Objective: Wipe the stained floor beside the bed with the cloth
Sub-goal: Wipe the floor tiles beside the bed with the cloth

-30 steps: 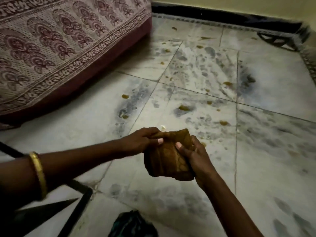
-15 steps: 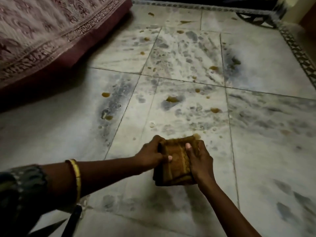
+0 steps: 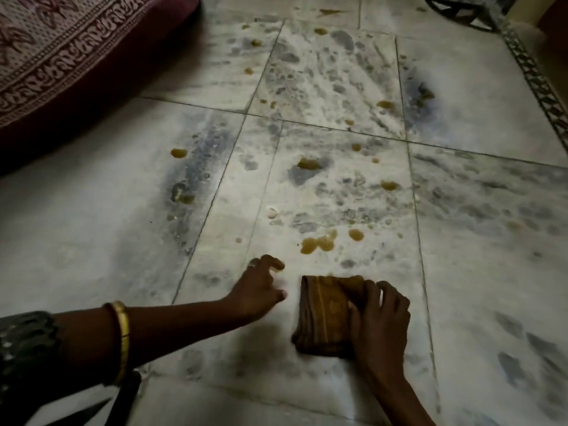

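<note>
A folded brown cloth (image 3: 325,315) lies flat on the white marble floor (image 3: 479,235). My right hand (image 3: 379,327) presses on its right side, fingers curled over its edge. My left hand (image 3: 261,287) is just left of the cloth, apart from it, fingers spread and resting on the floor. Several yellow-brown stains dot the tiles beyond the cloth; the nearest stain (image 3: 318,242) is a short way ahead of it. The bed (image 3: 70,56), with a patterned maroon cover, sits at the upper left.
A dark patterned border strip (image 3: 534,78) runs along the floor's right side. A dark metal stand (image 3: 458,10) sits at the top right. Dark fabric and a gold bangle (image 3: 123,333) are at my left wrist, lower left.
The cloth went from held in both hands to lying on the floor. My left hand let go and moved left; the view tilted down and closer.
</note>
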### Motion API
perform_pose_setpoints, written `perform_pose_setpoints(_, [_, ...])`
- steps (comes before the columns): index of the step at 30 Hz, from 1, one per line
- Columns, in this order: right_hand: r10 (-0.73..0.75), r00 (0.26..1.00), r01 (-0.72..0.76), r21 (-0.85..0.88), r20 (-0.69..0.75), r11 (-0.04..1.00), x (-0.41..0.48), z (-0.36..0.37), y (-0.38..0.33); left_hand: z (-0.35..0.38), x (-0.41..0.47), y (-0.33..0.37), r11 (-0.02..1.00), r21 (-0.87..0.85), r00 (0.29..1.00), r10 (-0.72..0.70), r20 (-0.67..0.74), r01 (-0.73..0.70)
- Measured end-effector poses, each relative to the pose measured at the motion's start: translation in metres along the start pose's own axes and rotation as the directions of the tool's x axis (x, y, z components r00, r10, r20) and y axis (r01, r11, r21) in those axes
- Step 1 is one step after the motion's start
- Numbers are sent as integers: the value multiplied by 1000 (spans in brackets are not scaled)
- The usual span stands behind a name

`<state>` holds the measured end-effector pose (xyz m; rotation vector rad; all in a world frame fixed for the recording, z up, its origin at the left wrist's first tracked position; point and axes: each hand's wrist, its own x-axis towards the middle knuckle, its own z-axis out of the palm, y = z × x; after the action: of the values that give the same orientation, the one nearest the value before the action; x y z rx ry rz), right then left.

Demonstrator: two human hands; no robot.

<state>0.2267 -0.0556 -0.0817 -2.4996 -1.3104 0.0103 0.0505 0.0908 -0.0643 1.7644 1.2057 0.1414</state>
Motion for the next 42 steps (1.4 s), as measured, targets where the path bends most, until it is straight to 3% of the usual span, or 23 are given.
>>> perform_pose_setpoints(4, [-305, 952, 304, -52, -15, 951, -20, -7, 6, -36, -21, -41, 915, 362, 984, 178, 32, -177])
perform_pose_setpoints(7, [-500, 853, 512, -51, 152, 858, -16, -1, 11, -45, -33, -73, 716, 644, 946, 321, 39, -269])
perform_pose_setpoints(9, [-515, 813, 542, -30, 272, 840, -7, 10, 12, -40, -36, -89, 642, 721, 940, 338, 39, -261])
perform_pose_setpoints(12, [-477, 804, 521, -33, 355, 853, 7, 19, 11, -23, -41, -94, 685, 695, 939, 342, -40, -220])
perform_pose_setpoints(15, [-431, 838, 473, -49, 335, 880, 22, 22, -1, -11, -44, -90, 726, 665, 923, 355, -145, -175])
perform_pose_setpoints(20, [-201, 948, 230, -95, 248, 969, 75, 45, -66, -2, -42, -88, 733, 663, 914, 359, -188, -152])
perform_pose_setpoints(25, [-393, 886, 411, -25, 246, 911, 61, 79, -131, 0, -6, -85, 805, 591, 909, 210, -360, 48])
perform_pose_setpoints(29, [-517, 811, 536, 4, 274, 844, 22, 72, -88, -9, -1, -92, 784, 621, 902, 267, -339, 1])
perform_pose_setpoints(32, [-456, 858, 484, -76, 236, 872, 50, 64, -45, -12, 2, -89, 800, 600, 888, 273, -370, 4])
perform_pose_setpoints(34, [-299, 938, 326, -152, 175, 933, 84, 60, -28, -9, 7, -80, 796, 605, 879, 290, -380, -1])
perform_pose_setpoints(38, [-84, 984, 99, -89, 155, 991, 140, 73, -69, -5, 8, -80, 787, 617, 885, 285, -368, 3])
perform_pose_setpoints(42, [-272, 940, 282, -21, 207, 959, 158, 100, -140, -4, 14, -83, 774, 633, 893, 281, -351, 5])
